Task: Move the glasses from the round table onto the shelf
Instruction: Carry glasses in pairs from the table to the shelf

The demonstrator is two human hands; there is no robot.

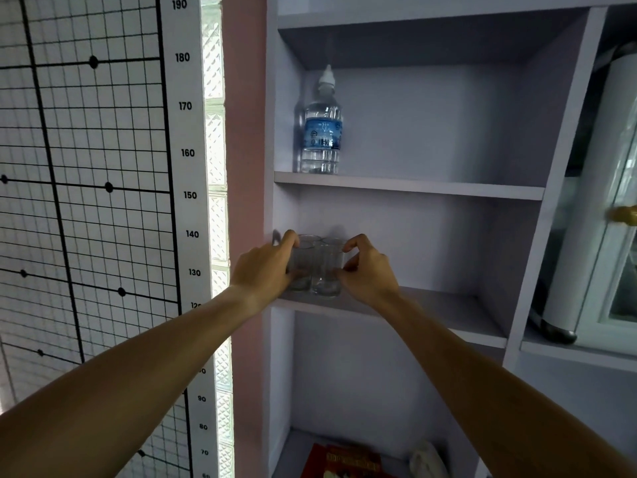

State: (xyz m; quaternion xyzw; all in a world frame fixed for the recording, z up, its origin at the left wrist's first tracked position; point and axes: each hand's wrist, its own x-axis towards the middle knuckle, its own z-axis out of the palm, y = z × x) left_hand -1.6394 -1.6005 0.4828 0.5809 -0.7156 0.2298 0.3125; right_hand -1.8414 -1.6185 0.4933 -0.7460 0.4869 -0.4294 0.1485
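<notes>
Shelf: a pale lilac shelf [431,307] board in a tall open unit is seen from slightly below; both glasses are carried at its front left corner.
Left glass: a clear tumbler [303,267] is stood upright on the board, close to the unit's left wall and touching the other glass.
Right glass: a second clear tumbler [327,270] is stood upright just right of the first, its base near the front edge.
Left hand: the left hand [265,267] is curled round the left glass, fingertips over the rim area and thumb low on the wall; the glass is gripped.
Right hand: the right hand [368,270] is curled at the right glass, with thumb and fingers pinched on its right side near rim and base.
Arms: both bare forearms are extended upward from the lower corners of the view.
Board above: a water bottle [322,132] with a blue label and white cap is stood at the left end of the next board up.
Board below: a red printed item [344,458] and a pale object [425,458] are partly seen; neither could be identified.
Left wall: a grid chart [86,167] with a numbered height scale is mounted beside a strip of glass block [215,160].
Right side: a white cylindrical appliance [593,201] is stood in the neighbouring compartment.
</notes>
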